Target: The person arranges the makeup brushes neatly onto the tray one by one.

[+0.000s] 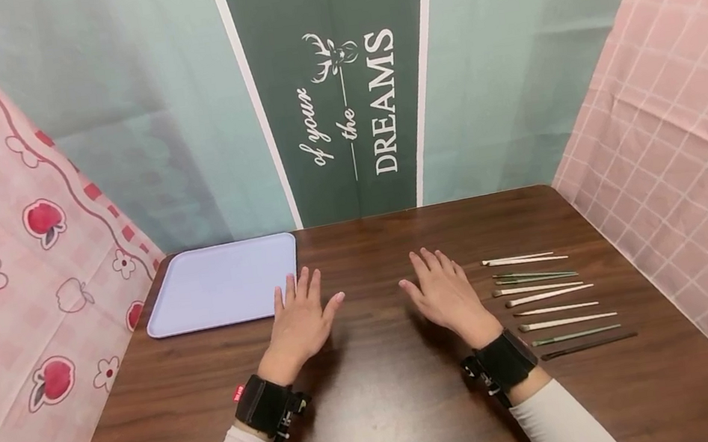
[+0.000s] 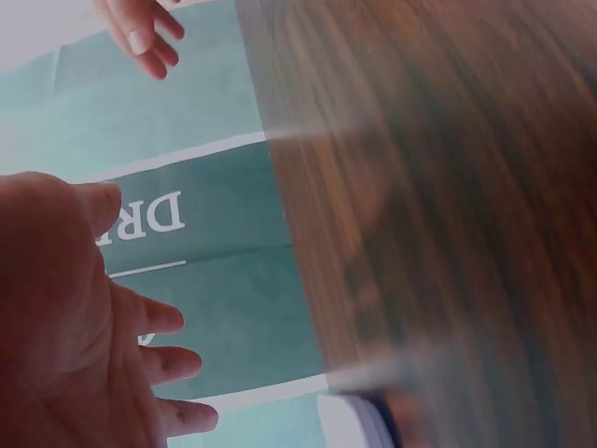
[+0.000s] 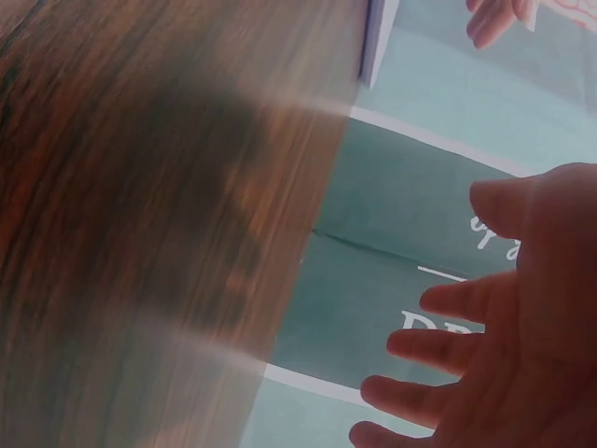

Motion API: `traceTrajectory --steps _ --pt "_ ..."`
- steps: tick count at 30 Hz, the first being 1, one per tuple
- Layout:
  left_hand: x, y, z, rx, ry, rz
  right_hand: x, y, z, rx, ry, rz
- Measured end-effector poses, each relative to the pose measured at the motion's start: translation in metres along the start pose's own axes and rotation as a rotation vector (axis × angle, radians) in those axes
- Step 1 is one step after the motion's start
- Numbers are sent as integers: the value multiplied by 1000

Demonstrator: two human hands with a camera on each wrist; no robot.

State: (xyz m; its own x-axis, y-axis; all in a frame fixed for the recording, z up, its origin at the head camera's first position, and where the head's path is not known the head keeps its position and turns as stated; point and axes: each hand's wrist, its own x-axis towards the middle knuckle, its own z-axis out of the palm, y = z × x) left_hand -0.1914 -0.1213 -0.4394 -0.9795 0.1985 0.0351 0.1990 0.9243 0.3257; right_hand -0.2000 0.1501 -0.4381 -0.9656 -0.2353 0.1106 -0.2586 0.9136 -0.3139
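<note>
Palm down and fingers spread, the left hand [image 1: 300,323] hovers over the table with nothing in it. Its fingertips overlap the right edge of a pale lavender tray [image 1: 220,281] in the head view. The right hand [image 1: 448,294] is held the same way, its straight fingers pointing toward the back of the table. To its right lies a column of several makeup brushes, among them a white brush [image 1: 568,321], a green brush [image 1: 577,335] and a dark brush [image 1: 589,346]. Both wrist views show bare palms: the left hand [image 2: 65,327] and the right hand [image 3: 532,327].
The dark wooden table [image 1: 379,399] ends at a hanging teal and green cloth [image 1: 357,198] with lettering. A pink patterned cloth [image 1: 18,298] borders the left side, and a pink checked cloth [image 1: 693,166] the right. Black bands with small cameras wrap both wrists.
</note>
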Motion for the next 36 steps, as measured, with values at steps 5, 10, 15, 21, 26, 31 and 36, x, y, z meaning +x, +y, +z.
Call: traceTrajectory --steps 5,10,15,21,26,31,36 --pt "2 -19 -12 7 34 -38 9 -3 1 12 -1 16" --pt "-1 -54 -25 29 89 -99 20 -7 4 48 -40 43" --pt "-6 -95 -37 37 166 -145 32 -15 6 60 -73 50" --pt "-5 -134 -53 58 189 -232 49 -31 10 70 -97 43" --pt "-5 -162 -61 84 200 -266 59 -49 13 80 -132 29" --pt "-5 -190 -62 90 181 -310 70 -69 17 79 -159 29" --pt "-7 -214 -70 53 51 -406 84 -93 28 71 -168 -8"
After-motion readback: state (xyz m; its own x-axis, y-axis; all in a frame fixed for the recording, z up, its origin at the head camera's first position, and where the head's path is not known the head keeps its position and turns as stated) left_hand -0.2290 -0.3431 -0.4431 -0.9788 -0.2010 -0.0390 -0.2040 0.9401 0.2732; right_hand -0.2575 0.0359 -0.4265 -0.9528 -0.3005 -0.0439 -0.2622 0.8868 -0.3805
